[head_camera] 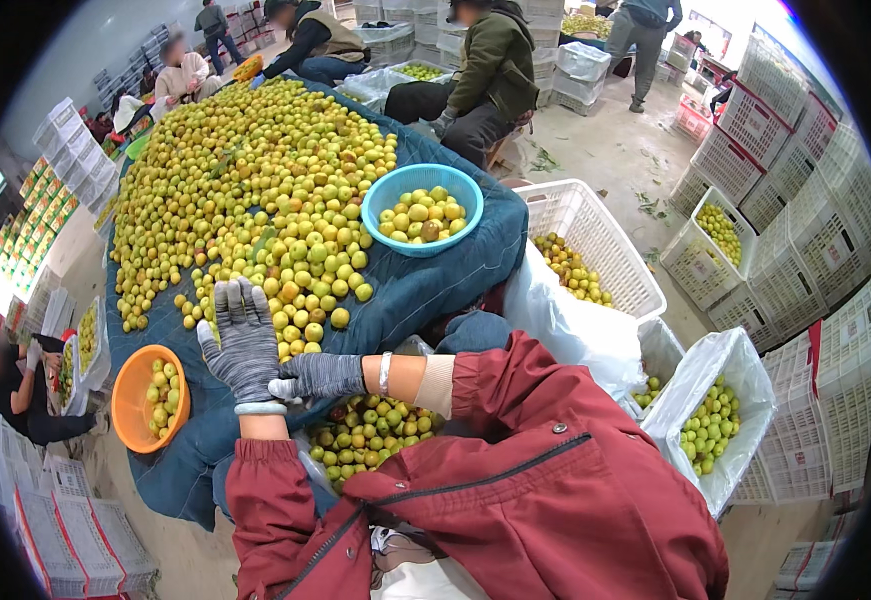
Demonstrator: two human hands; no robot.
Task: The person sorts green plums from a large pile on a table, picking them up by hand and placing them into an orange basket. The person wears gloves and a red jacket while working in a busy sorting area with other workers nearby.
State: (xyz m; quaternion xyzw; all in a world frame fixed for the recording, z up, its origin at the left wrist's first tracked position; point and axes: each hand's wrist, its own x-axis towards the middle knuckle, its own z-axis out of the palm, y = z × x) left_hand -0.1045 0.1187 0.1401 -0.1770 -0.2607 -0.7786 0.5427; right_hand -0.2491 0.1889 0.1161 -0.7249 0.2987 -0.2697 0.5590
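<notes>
My left hand, in a grey knitted glove, reaches flat over the near edge of a heap of yellow-green jujubes. Its fingers are straight, the thumb stands apart, and the palm is hidden. My right hand, gloved alike, crosses to the left glove's wrist and touches it there; its fingertips are partly hidden, so whether it grips the glove is unclear. The heap lies on a table under a blue quilted cover. Below my right forearm, more jujubes fill a container with a plastic liner.
A blue plastic basket and a tilted orange bowl hold jujubes at the table's edges. White plastic crates, one lined crate and stacked crates stand at the right. A seated person works across the table.
</notes>
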